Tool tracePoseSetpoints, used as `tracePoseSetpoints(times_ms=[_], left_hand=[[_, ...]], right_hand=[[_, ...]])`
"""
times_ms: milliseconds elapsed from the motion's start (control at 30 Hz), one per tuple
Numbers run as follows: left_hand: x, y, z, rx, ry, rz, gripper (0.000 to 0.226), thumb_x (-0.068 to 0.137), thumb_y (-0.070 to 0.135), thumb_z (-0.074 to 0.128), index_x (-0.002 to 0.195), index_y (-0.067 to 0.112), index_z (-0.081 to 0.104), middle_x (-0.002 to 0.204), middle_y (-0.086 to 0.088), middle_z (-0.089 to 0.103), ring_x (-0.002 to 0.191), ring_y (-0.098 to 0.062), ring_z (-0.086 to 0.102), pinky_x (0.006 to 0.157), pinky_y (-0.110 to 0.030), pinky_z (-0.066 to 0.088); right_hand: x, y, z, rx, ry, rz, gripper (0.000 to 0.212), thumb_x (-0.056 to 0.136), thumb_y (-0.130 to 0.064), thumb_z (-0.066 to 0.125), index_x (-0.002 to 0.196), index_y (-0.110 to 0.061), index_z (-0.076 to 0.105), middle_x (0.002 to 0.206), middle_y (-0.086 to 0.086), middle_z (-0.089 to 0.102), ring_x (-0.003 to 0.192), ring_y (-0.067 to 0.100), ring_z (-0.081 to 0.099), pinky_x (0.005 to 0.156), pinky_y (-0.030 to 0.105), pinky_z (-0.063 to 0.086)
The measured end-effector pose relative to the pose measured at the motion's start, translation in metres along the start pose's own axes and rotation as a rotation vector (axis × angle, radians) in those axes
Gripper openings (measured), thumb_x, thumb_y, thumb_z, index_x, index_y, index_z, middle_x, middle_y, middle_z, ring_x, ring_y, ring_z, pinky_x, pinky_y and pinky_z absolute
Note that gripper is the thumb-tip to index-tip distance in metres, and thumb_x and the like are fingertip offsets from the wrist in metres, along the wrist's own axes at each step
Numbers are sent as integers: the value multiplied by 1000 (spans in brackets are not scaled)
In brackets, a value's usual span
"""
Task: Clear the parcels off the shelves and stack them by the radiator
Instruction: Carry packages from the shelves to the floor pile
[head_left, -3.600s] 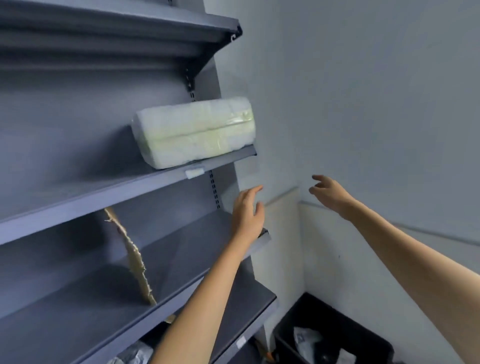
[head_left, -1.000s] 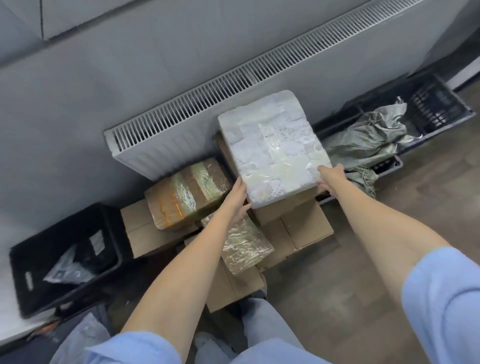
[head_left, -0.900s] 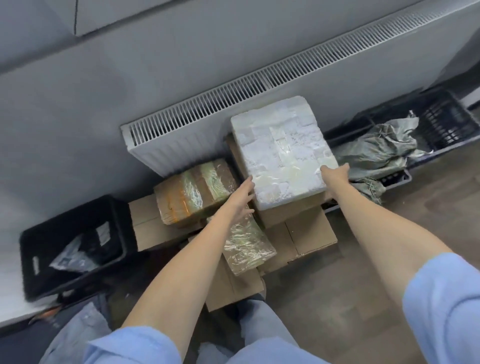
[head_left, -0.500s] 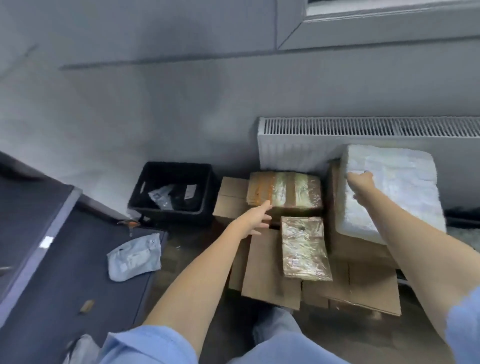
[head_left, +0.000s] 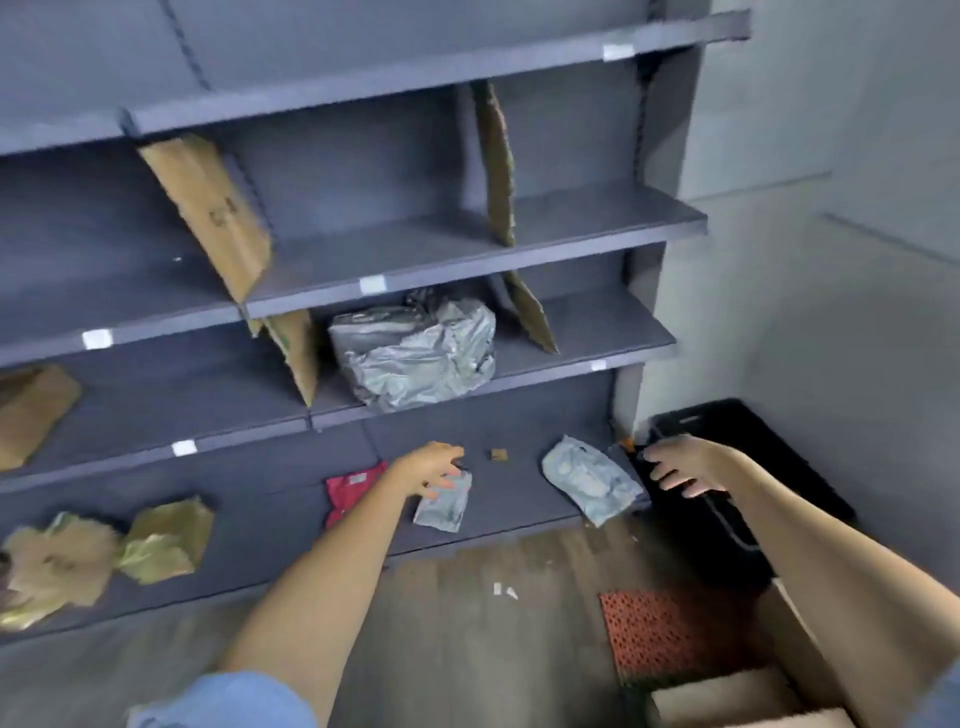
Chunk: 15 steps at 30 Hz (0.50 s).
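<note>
— Several parcels left on the shelves (head_left: 467, 260): a big grey parcel (head_left: 415, 353) in the third bay, small grey mailers (head_left: 444, 501) lowest.
— Hands?
— Left hand (head_left: 428, 467) reaches over one mailer, fingers loose, grasping nothing; right hand (head_left: 680, 465) likewise empty. Next, probably: pinch it, carry it off.

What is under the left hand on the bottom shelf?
A small grey mailer bag lies under the left hand, beside a red packet. The fingers cover its top edge, so whether they touch it cannot be seen.
</note>
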<state>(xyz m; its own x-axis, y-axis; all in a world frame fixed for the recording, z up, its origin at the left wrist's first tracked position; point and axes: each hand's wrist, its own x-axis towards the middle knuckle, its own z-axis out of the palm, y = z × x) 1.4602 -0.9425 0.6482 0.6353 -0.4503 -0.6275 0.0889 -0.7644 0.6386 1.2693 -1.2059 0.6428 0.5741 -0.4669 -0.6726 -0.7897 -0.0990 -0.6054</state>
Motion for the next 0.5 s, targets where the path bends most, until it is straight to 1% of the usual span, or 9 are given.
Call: tracePoseSetpoints(times_ms=[67, 133, 167, 200, 267, 300, 333, 433, 500], left_hand=[[-30, -35, -31, -158, 110, -33, 43, 98, 32, 41, 136, 13, 38, 134, -12, 52, 101, -23, 56, 83, -30, 40], [-61, -67, -48, -247, 158, -79, 43, 98, 34, 43, 135, 13, 41, 126, -10, 55, 97, -21, 58, 77, -28, 42], [-74, -81, -53, -258, 174, -109, 42, 97, 34, 43, 134, 13, 43, 125, -10, 56, 102, -23, 59, 81, -30, 45], [-84, -95, -57, -262, 192, -136, 42, 97, 34, 44, 133, 13, 43, 127, -10, 56, 111, -25, 58, 89, -35, 45], [-98, -117, -58, -285, 234, -190, 42, 98, 33, 43, 134, 13, 39, 133, -11, 54, 121, -28, 54, 100, -41, 41], [-103, -124, -55, -300, 243, -209, 42, 98, 32, 42, 135, 14, 38, 135, -11, 53, 122, -29, 53, 101, -42, 40], [-105, -128, -52, -301, 247, -222, 42, 99, 32, 39, 137, 14, 37, 136, -11, 52, 123, -28, 52, 102, -42, 39], [-102, -121, -42, -249, 258, -226, 42, 100, 32, 35, 139, 17, 34, 138, -10, 49, 125, -27, 50, 102, -41, 39], [-91, -110, -37, -186, 262, -202, 43, 100, 32, 37, 140, 19, 33, 140, -8, 47, 125, -25, 49, 101, -41, 40]], right_hand=[[4, -50, 23, -113, -45, -92, 39, 100, -21, 36, 133, -2, 43, 134, 18, 52, 120, 32, 53, 89, 34, 38], [3, -86, 49, -179, -32, -228, 38, 98, -14, 40, 133, 1, 43, 132, 21, 54, 100, 28, 58, 81, 33, 38], [1, -97, 63, -194, -30, -280, 38, 97, -14, 43, 133, 0, 45, 131, 22, 54, 94, 24, 55, 80, 34, 40], [0, -106, 79, -238, -53, -320, 38, 96, -15, 45, 131, -2, 47, 130, 21, 55, 92, 22, 53, 79, 34, 41], [-8, -118, 111, -405, -142, -339, 28, 96, -16, 44, 121, -6, 53, 128, 20, 56, 96, 24, 56, 77, 32, 41], [-13, -121, 123, -526, -191, -336, 22, 96, -17, 42, 114, -10, 52, 124, 18, 57, 100, 25, 58, 75, 30, 41], [-17, -121, 134, -634, -232, -335, 23, 96, -19, 40, 116, -13, 49, 121, 13, 55, 104, 24, 57, 74, 28, 42], [-16, -118, 145, -765, -280, -370, 50, 96, -26, 43, 142, -17, 28, 128, 5, 50, 116, 21, 54, 88, 31, 45], [-12, -116, 135, -679, -245, -372, 60, 94, -32, 48, 146, -20, 20, 130, 4, 50, 116, 21, 55, 91, 34, 47]])
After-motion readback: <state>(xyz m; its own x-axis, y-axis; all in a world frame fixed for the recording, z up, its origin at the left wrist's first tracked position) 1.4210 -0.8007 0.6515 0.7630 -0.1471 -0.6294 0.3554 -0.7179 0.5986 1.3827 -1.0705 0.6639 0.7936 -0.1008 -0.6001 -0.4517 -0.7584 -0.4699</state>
